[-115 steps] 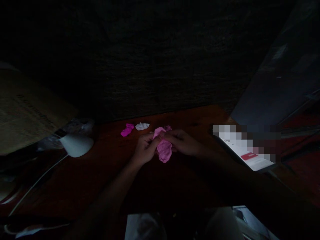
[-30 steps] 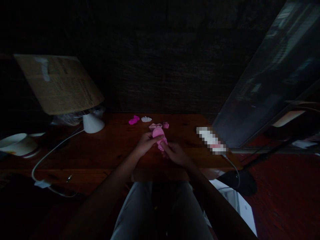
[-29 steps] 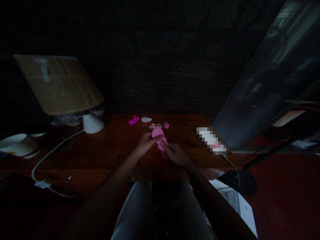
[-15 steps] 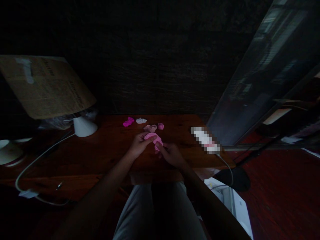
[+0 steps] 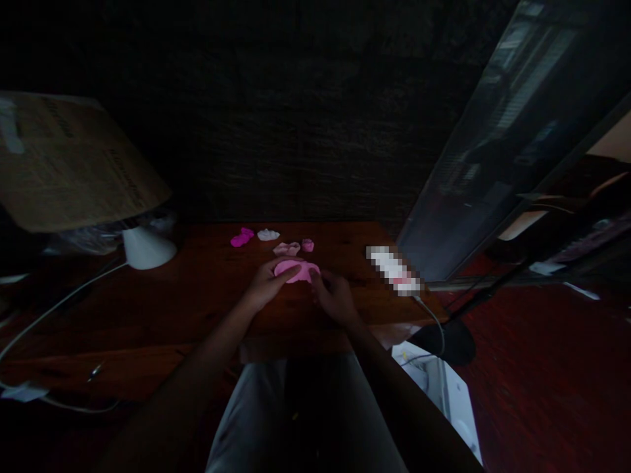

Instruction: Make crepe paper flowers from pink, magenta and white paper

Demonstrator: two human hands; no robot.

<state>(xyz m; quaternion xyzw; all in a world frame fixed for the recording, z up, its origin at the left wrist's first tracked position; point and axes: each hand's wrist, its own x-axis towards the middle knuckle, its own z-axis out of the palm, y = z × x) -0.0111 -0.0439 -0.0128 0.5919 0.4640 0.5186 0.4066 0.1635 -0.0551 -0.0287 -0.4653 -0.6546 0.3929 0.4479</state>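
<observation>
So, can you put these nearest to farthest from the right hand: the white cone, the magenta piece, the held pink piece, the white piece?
From the right hand, in the head view:
1. Held pink piece: touching it.
2. White piece: farther back, to the left.
3. Magenta piece: left of the white one.
4. White cone: leftmost of these.

The pink piece [image 5: 294, 272], which earlier was slanting from 11 to 5 o'clock, is now held almost from 9 to 3. The right hand [image 5: 335, 297] has its thumb no longer at 6 o'clock from the left hand's [image 5: 265, 286] thumb, but at 3.
</observation>
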